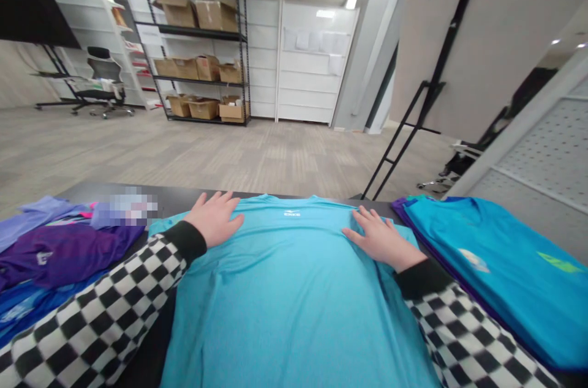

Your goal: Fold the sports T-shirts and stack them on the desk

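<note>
A light blue T-shirt point(285, 296) lies spread flat on a black table point(98, 192), its collar at the far side and a small white logo below the neckline. My left hand point(215, 218) rests flat on the shirt's upper left, near the shoulder, fingers apart. My right hand point(380, 240) presses on the opposite shoulder area with its fingers spread. Neither hand grips the cloth. Both forearms wear black-and-white checkered sleeves with black cuffs.
To the left lies a pile of purple and blue garments point(64, 253), partly blurred at its far end. A stack of folded blue shirts point(487, 265) lies to the right. Beyond the table are a carpeted floor, shelves holding cardboard boxes point(199, 48), an office chair and a whiteboard on a black stand.
</note>
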Demonstrator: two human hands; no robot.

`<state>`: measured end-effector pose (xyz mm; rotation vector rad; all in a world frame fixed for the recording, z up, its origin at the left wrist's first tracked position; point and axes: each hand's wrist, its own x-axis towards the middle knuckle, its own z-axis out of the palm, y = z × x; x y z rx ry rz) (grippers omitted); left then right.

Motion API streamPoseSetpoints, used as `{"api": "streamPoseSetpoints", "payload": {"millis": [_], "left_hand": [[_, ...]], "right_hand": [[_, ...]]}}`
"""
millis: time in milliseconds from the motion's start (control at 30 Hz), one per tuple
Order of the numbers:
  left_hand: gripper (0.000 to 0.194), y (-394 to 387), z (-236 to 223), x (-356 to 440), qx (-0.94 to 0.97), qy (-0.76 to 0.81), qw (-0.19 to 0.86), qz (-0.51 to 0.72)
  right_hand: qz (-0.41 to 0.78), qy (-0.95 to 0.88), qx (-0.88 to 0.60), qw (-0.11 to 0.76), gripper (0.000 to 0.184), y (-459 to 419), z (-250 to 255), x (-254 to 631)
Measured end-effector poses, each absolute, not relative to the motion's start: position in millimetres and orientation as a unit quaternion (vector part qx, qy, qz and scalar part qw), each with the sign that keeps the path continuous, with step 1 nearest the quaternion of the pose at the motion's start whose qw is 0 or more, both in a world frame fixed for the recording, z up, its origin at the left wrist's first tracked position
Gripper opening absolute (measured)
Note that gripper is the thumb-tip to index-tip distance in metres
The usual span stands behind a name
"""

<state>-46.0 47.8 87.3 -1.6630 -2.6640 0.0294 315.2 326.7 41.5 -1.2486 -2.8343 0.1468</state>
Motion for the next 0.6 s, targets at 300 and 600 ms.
{"api": "streamPoseSetpoints", "payload": {"millis": [300,600], "left_hand": [[0.085,139,50,-21,-0.585,-0.807,-0.053,-0.059],[0.102,143,45,-24,-0.594,-0.801,-0.045,-0.066]], "right_hand": [[0.094,-0.954,-0.281,0.038,0.079,327,50,269],[0.073,-0.948,-0.309,0.008,0.095,328,52,267]]}}
